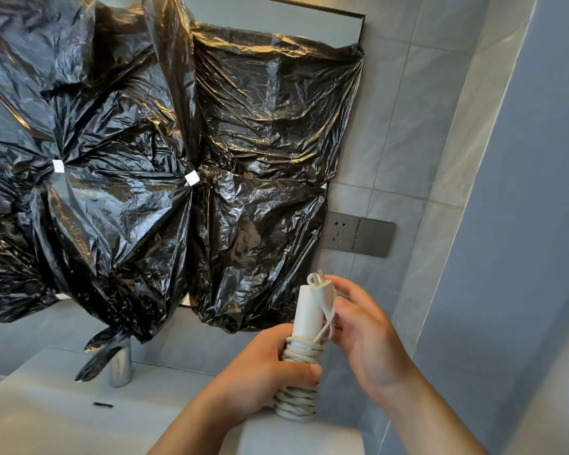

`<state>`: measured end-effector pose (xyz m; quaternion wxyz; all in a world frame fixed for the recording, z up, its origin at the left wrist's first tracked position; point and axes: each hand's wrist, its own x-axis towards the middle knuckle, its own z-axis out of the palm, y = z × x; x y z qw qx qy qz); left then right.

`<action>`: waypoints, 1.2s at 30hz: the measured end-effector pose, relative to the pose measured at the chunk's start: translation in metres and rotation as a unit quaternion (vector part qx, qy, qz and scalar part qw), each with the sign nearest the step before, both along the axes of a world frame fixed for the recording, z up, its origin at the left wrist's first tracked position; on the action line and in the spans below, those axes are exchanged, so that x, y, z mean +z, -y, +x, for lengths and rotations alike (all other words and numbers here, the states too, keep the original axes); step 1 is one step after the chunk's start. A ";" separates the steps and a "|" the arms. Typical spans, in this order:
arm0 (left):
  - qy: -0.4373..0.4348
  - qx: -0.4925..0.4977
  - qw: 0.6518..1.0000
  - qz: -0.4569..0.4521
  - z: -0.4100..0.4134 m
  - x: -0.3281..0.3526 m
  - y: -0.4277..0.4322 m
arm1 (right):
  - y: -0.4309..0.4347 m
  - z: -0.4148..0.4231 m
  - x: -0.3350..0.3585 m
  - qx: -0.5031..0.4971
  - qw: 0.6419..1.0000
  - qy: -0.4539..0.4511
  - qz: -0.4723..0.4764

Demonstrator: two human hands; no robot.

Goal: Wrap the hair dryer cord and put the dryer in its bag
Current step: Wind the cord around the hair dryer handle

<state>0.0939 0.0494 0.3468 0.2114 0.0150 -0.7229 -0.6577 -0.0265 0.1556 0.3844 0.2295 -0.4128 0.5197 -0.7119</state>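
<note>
The white hair dryer handle stands upright in the lower middle of the view, its lower end by the white basin's corner. The white cord is coiled many times around the handle. My left hand is closed around the coiled part. My right hand pinches the last loop of cord and the white plug against the handle's top. The dryer's head is hidden below my left hand. No bag for the dryer is in sight.
Black plastic sheeting covers the mirror behind. A chrome faucet stands at the white basin on the left. A grey wall socket sits on the tiled wall, above my hands. A wall edge rises on the right.
</note>
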 end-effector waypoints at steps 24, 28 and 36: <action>0.023 -0.010 0.997 -0.072 -0.001 -0.003 -0.002 | 0.002 -0.006 0.009 -0.075 0.980 -0.133 0.127; 0.063 0.020 0.996 -0.065 -0.003 -0.010 0.003 | 0.000 -0.008 0.013 -0.071 0.981 -0.124 0.130; 0.062 0.047 0.993 -0.086 -0.003 -0.011 0.006 | 0.004 -0.008 0.013 -0.077 0.973 -0.151 0.155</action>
